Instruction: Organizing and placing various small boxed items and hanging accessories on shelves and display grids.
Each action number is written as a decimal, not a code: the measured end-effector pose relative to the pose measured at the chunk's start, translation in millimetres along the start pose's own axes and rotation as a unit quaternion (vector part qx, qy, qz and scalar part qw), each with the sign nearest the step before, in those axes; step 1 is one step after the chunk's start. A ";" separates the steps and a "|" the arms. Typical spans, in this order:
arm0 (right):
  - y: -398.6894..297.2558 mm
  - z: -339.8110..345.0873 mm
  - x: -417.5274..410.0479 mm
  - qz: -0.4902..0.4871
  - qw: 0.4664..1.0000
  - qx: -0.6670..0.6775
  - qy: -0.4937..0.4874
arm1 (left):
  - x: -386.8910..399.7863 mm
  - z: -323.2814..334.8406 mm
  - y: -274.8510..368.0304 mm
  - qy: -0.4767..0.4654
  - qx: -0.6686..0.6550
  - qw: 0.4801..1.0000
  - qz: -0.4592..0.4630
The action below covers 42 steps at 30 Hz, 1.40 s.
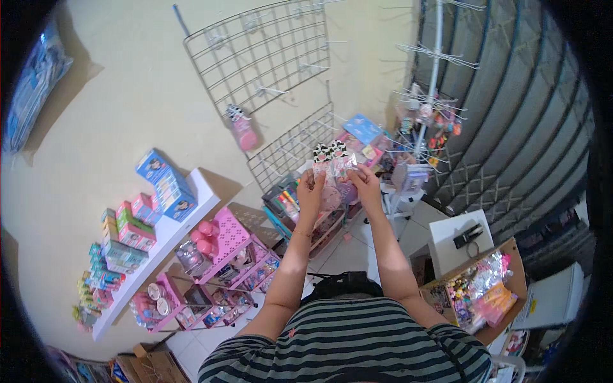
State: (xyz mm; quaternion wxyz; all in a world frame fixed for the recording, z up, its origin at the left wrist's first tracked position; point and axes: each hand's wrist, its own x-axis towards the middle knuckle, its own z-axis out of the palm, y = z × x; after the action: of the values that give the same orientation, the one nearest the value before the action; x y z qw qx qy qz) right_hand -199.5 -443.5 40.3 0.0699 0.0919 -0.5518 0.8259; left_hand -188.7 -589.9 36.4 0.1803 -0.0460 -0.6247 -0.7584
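Note:
Both hands are raised in front of me, each holding a small clear-wrapped packet with a black-and-white cow-print top. My left hand (310,194) grips the packet with a pink rounded bottom (330,198) by its side. In my right hand (368,186) is the packet with a purple rounded bottom (349,192), pinched near its upper edge. The two packets hang upright side by side, and what is inside them is hard to tell. A similar cow-print packet (243,129) with a pink bottom hangs from the wire grid panel (258,57) on the wall.
Below my hands are baskets (330,234) of goods and coloured markers (289,201). To the left stand a white shelf (158,244) with boxes and a pink rack (230,249). At right are a hook stand (435,72), a folding metal gate (507,95) and a filled cardboard box (519,273).

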 end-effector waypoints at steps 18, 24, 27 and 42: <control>33.4 148.1 85.8 0.027 0.975 0.024 -0.217 | 43.1 -98.6 36.4 0.215 -0.027 0.971 0.102; 34.2 164.9 122.8 -0.022 0.977 0.018 -0.212 | 54.1 -84.2 55.4 0.257 0.019 0.964 0.073; 28.9 171.7 130.7 -0.010 0.972 0.010 -0.235 | 56.3 -80.1 57.1 0.295 0.008 0.952 0.085; 67.3 195.8 169.5 -0.006 0.978 -0.064 -0.196 | 42.7 -92.0 53.1 0.355 0.050 0.927 0.106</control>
State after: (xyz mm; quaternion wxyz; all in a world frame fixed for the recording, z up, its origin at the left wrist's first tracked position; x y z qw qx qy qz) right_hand -364.4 -647.8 91.8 -0.0288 0.2506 -0.6063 0.7541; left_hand -196.6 -696.0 78.6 0.4717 0.1694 -0.5486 -0.6692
